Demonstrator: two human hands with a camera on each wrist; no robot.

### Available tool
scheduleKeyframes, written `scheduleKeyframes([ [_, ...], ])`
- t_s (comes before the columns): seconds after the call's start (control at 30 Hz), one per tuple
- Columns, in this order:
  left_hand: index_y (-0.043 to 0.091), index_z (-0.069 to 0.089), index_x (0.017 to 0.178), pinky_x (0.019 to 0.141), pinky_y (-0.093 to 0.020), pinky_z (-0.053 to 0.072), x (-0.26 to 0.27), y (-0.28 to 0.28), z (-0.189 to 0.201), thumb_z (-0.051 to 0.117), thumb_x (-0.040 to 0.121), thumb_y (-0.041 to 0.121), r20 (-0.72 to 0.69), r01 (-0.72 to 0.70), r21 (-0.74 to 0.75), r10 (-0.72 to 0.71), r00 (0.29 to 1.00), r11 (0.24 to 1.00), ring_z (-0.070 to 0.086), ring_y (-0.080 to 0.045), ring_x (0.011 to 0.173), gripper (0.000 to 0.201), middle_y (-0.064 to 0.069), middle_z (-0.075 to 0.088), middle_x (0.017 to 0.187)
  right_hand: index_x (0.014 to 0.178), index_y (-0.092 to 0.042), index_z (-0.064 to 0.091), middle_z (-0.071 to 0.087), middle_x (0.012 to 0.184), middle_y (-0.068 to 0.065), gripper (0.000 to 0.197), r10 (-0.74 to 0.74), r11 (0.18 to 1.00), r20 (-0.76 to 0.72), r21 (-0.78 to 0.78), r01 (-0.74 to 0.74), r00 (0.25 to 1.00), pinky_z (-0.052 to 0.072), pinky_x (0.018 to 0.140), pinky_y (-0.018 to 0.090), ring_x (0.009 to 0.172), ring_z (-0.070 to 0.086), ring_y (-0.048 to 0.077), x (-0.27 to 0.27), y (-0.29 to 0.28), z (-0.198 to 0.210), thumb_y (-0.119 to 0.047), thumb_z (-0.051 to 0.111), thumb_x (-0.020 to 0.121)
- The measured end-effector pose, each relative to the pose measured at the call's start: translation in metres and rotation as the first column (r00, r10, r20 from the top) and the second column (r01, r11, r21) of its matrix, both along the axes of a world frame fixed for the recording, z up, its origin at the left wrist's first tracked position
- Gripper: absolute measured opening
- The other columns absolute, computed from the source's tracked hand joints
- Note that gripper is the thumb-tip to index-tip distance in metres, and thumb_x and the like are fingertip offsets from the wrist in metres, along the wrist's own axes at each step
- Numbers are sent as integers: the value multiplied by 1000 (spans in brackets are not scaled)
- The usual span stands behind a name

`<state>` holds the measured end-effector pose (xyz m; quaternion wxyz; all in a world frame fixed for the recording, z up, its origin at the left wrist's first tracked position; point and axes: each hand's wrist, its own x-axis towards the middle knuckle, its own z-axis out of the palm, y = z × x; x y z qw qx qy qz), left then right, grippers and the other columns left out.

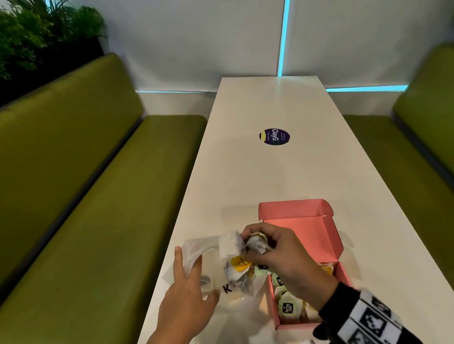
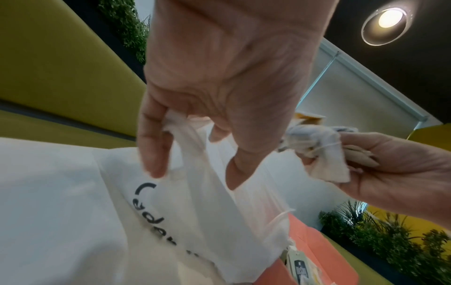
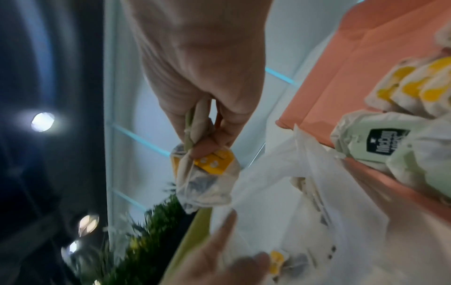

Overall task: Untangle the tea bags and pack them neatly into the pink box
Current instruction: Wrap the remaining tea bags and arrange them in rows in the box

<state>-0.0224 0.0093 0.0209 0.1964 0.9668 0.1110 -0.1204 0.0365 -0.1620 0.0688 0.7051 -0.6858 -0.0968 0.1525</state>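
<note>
Two hands at work: right hand [image 1: 280, 254] pinches a clump of tangled tea bags [image 1: 245, 245]; left hand [image 1: 185, 294] grips one white plastic bag [image 2: 195, 212] beside one open pink box [image 1: 308, 219].

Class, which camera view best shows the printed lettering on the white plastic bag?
The left wrist view: the bag fills it, its dark lettering large though tilted. The head view shows only a "K" beside the left hand. The right wrist view shows no lettering on the bag.
</note>
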Motion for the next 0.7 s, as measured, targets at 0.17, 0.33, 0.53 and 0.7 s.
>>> scheduleKeyframes([
  [0.17,48,46,125,116,-42,18,-7,8,-4,52,88,55,36,58,-117,-54,998,991,-6,-23,146,39,10,-31,147,76,-13,67,63,70,2,35,-46,989,-105,134,60,993,49,54,21,62,57,12,6,-23,14,22,63,70],
  [0.33,38,60,74,102,-9,21,-6,-4,18,67,83,25,567,132,-305,69,821,943,24,-5,139,18,16,33,145,70,-17,69,64,70,5,40,-83,968,-151,222,115,985,51,60,25,65,58,18,7,-43,19,22,62,69],
  [0.53,37,50,120,83,-23,52,13,-64,57,34,90,63,165,101,-959,227,960,266,64,-10,103,43,7,64,120,82,-8,64,64,70,3,31,-95,957,-126,262,125,987,50,54,22,63,59,15,-3,-53,29,21,62,69],
  [0.7,32,61,121,83,-47,54,23,-99,65,33,76,66,-309,-282,-848,-15,951,-448,65,-24,106,62,-8,65,121,94,-16,59,67,79,-7,33,-101,995,21,-7,102,995,49,61,18,71,62,3,-14,-49,22,7,72,73],
])
